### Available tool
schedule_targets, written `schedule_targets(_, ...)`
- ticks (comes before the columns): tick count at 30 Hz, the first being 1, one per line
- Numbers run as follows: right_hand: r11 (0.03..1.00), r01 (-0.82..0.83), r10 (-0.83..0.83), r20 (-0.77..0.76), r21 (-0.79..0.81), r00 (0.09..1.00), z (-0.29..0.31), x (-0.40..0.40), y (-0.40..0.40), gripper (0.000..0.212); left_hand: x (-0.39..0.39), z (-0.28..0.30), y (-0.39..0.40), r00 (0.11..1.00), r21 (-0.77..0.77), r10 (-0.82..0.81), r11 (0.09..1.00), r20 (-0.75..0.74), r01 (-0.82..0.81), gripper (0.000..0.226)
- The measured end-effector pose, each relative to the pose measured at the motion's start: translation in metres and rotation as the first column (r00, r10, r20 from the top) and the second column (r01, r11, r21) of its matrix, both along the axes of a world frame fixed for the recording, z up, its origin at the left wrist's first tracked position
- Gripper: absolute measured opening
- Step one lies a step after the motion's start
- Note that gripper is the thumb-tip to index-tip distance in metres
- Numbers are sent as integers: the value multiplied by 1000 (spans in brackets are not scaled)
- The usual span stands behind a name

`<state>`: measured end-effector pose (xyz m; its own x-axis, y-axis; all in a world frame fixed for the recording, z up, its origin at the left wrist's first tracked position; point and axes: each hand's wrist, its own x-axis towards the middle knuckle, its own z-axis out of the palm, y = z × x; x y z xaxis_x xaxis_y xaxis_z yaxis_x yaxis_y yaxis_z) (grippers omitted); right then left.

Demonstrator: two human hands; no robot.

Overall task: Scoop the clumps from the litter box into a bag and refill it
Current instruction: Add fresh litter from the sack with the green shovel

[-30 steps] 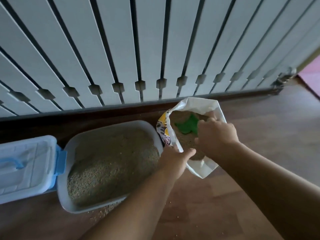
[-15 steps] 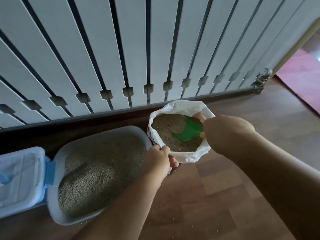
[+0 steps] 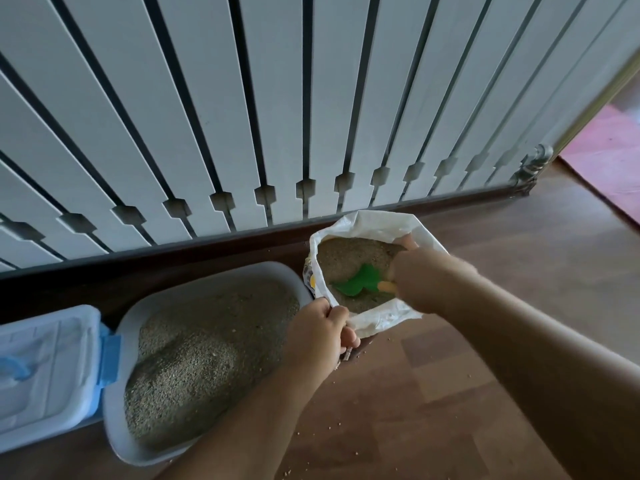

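A white litter box [image 3: 117, 420] full of grey-brown litter sits on the wooden floor at lower left. To its right stands an open white litter bag [image 3: 377, 318] holding more litter. My left hand [image 3: 320, 332] grips the bag's near rim. My right hand [image 3: 420, 280] reaches into the bag's mouth and holds the orange handle of a green scoop [image 3: 356, 282]. The scoop's blade lies on the litter inside the bag.
A clear storage box with a blue latch and lid [image 3: 45, 372] stands left of the litter box. A white slatted railing [image 3: 277, 116] runs behind everything. Loose litter grains [image 3: 332, 427] dot the floor. A pink mat [image 3: 609, 157] lies at far right.
The scoop's blade has shifted lower and nearer inside the bag, with my right hand now over the bag's right rim. My left hand keeps its grip on the bag's rim.
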<state>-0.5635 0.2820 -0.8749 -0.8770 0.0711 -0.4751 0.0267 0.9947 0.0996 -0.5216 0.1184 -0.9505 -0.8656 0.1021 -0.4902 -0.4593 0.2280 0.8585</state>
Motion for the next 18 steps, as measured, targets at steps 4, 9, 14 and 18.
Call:
schedule_targets(4, 991, 121, -122, -18, -56, 992, -36, 1, -20, 11, 3, 2, -5, 999, -41, -44, 998, -16, 44, 20)
schedule_targets(9, 972, 205, -216, -94, -112, 972, -43, 4, -13, 27, 1, 4, -2, 997, -114, -71, 991, -11, 69, 28)
schedule_targets(14, 983, 169, -178, -140, -75, 974, -39, 33, 3, 10, 2, 2, 2, 1000, -161, -20, 987, 2, 20, 28)
schedule_targets(18, 987, 131, -149, -241, -89, 959, -26, 48, 21, 19, 1, 5, 4, 999, -196, 49, 979, -1, -48, 29)
